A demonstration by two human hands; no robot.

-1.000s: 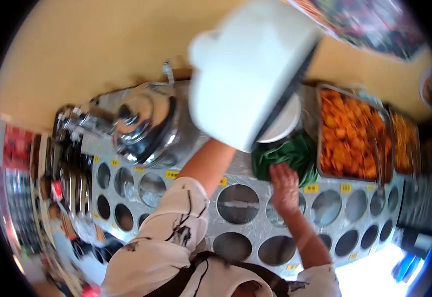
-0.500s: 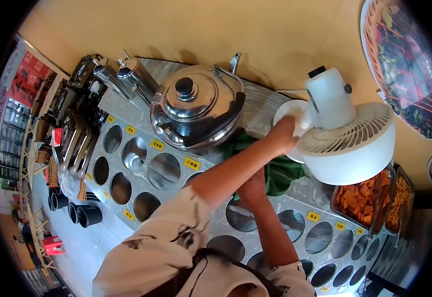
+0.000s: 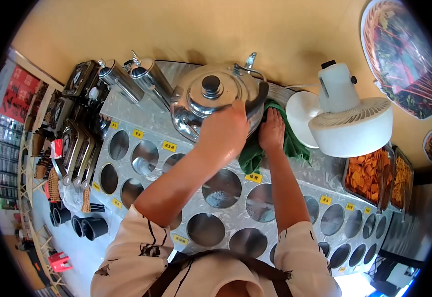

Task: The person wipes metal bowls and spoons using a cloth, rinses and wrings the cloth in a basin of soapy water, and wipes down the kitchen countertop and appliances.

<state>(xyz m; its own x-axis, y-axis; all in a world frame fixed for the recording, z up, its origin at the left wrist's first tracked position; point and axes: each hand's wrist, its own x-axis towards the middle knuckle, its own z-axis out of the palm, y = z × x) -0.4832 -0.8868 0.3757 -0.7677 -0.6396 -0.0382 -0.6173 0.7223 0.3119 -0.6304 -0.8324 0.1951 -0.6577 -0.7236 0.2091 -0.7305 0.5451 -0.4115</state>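
A large shiny metal kettle (image 3: 189, 121) with a black lid knob stands on the grey counter (image 3: 290, 175). My left hand (image 3: 226, 127) is closed around the lower part of its black handle (image 3: 262, 96); the fingertips are hidden. Beside the kettle lies a crumpled green cloth (image 3: 293, 138). On it my right hand (image 3: 272, 130) rests flat, fingers stretched out towards the wall, close to the kettle's side. Just right of the cloth is the round base (image 3: 300, 116) of a white fan (image 3: 352, 133).
Rows of round holes with yellow labels (image 3: 253, 176) run along the counter. Two metal canisters (image 3: 151, 79) stand at the back left. Trays of orange pieces (image 3: 367, 175) and yellow shreds (image 3: 400, 183) sit at the right. Dark trays (image 3: 77, 138) line the left edge.
My left hand has moved left from the fan's base to the kettle handle, so my arms no longer cross. My right hand has come into view on the cloth. The camera view has shifted somewhat.
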